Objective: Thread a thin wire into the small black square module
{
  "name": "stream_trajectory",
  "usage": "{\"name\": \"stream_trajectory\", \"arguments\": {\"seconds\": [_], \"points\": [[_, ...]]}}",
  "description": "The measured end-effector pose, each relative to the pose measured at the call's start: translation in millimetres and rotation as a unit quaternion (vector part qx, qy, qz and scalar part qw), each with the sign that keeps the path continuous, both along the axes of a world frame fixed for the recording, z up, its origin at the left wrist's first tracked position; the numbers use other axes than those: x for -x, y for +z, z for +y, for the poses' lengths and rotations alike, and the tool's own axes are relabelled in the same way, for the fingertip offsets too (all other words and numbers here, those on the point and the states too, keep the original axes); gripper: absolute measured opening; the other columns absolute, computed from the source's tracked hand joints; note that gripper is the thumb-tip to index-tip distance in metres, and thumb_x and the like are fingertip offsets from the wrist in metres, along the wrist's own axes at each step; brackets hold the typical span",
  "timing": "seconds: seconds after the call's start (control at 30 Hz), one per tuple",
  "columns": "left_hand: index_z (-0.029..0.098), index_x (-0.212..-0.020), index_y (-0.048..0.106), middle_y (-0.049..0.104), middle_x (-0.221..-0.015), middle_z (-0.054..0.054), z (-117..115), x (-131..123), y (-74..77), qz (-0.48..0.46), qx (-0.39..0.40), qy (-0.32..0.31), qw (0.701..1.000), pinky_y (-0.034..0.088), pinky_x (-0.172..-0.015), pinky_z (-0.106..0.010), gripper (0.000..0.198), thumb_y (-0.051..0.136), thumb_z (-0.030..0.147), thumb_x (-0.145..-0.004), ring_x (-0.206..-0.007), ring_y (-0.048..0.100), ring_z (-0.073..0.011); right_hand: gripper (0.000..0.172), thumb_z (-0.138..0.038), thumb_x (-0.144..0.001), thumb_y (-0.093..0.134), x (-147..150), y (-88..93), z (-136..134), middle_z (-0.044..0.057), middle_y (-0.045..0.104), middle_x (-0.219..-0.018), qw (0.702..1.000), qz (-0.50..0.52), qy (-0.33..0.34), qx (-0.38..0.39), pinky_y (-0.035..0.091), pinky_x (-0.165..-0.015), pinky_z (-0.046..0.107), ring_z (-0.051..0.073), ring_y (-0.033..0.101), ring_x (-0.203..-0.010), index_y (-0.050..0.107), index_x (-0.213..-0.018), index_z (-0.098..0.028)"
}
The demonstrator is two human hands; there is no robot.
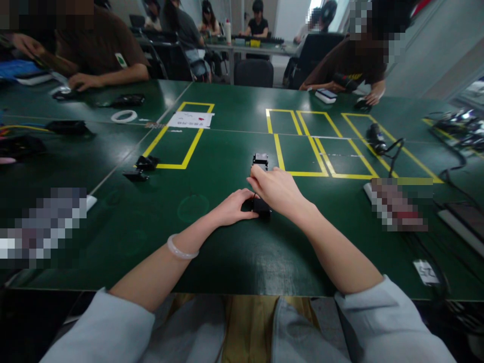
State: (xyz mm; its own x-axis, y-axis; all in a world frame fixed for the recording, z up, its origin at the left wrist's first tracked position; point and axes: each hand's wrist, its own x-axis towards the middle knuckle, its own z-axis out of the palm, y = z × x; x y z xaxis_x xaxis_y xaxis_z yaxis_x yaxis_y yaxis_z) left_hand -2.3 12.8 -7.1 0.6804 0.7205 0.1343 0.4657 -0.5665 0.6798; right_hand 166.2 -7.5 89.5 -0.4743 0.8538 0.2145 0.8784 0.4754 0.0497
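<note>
A small black box-shaped part (pixel 261 207) lies on the green table in front of me. My left hand (pixel 235 207) grips it from the left, thumb on the near side and fingers on the far side. Just beyond it is another black part with a squared frame (pixel 260 159). My right hand (pixel 280 190) is closed in a pinch over the space between the two parts, its fingertips hiding the near end of the farther one. What lies inside that pinch is hidden, and I cannot tell whether the two parts are joined.
Two small black parts (pixel 141 166) lie left by a yellow tape outline. A white paper sheet (pixel 191 120) and a roll of white tape (pixel 124 116) are farther back. At right stand a black device with a cable (pixel 375 138) and several cables. People sit across the table.
</note>
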Motion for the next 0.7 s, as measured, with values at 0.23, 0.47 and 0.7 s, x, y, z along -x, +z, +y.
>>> {"name": "stream_trajectory", "arguments": {"seconds": [0.23,0.47,0.7], "points": [[0.020,-0.116,0.060,0.063,-0.120,-0.010,0.7,1.0,-1.6,0.007,0.002,0.006,1.000,0.042,-0.099,-0.046,0.046,0.071,0.041,-0.077,-0.114,0.056,-0.0306,0.028,-0.028,-0.099,0.026,-0.2,-2.2,0.9,0.005,0.068,-0.076,1.000,0.007,-0.002,-0.011,0.029,-0.062,0.027,0.016,0.059,-0.064,0.050,-0.107,-0.017],[0.020,-0.119,0.059,0.062,-0.122,-0.010,0.5,0.4,-0.3,0.002,0.001,0.002,1.000,0.042,-0.100,-0.046,0.047,0.071,0.040,-0.078,-0.116,0.055,-0.0304,0.032,-0.036,-0.100,0.027,-0.3,-1.9,1.2,0.007,0.070,-0.078,1.000,-0.004,-0.013,-0.005,0.029,-0.064,0.028,0.017,0.060,-0.066,0.053,-0.102,-0.018],[0.019,-0.118,0.059,0.062,-0.123,-0.010,0.7,1.3,-1.4,0.004,-0.001,0.003,1.000,0.042,-0.100,-0.045,0.047,0.071,0.041,-0.078,-0.116,0.056,-0.0302,0.030,-0.030,-0.100,0.025,-0.2,-1.2,0.6,0.006,0.070,-0.079,1.000,0.005,-0.005,-0.003,0.029,-0.063,0.027,0.016,0.060,-0.066,0.052,-0.105,-0.017]]}}
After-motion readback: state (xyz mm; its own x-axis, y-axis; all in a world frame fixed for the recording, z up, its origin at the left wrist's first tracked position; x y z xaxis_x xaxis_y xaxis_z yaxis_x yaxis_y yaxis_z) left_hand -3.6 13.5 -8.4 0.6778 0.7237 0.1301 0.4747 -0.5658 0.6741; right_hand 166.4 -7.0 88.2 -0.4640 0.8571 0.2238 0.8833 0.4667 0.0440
